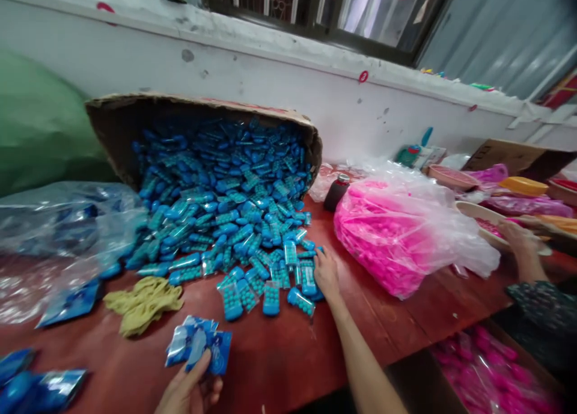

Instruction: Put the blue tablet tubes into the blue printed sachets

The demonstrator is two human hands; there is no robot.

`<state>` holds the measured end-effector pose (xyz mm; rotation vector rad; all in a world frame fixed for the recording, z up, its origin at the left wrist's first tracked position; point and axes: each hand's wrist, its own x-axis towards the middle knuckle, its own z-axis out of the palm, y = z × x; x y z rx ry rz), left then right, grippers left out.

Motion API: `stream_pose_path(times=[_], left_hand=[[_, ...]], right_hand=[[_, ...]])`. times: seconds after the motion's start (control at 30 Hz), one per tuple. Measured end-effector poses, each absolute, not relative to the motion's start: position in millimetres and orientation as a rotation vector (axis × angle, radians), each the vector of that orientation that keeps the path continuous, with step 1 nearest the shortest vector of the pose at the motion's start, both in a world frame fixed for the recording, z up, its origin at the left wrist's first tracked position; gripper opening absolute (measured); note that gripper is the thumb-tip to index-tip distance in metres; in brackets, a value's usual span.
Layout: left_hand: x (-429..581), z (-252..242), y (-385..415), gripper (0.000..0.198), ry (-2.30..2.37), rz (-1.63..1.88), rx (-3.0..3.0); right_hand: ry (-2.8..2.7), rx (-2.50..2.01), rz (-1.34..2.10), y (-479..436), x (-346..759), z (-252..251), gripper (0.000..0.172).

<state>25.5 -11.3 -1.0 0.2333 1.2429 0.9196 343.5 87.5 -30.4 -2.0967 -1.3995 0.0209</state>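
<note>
A tipped cardboard box (pixel 117 125) spills a heap of small blue wrapped packs (pixel 225 203) onto the red table (pixel 288 354). My right hand (pixel 325 274) reaches into the near edge of the heap, fingers curled on one blue pack (pixel 309 279). At the bottom of the view my left hand (pixel 192 390) grips a small stack of blue printed cards (pixel 201 345), thumb pressed on top of them.
A clear bag of pink items (pixel 396 234) lies right of the heap, a dark jar (pixel 337 191) behind it. A yellow cloth (pixel 144 303) lies on the table. Blue bags (pixel 58 228) sit at left. Another person's hand (pixel 518 237) reaches toward bowls (pixel 478 213) at right.
</note>
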Motion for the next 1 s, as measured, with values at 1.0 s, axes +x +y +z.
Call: stream_pose_path(times=[1.0], left_hand=[[-42.1,9.1,-30.0,0.020,1.091,1.317,0.110]], right_hand=[[-1.535,-1.299,1.485,19.1,75.6,19.2,0.031]])
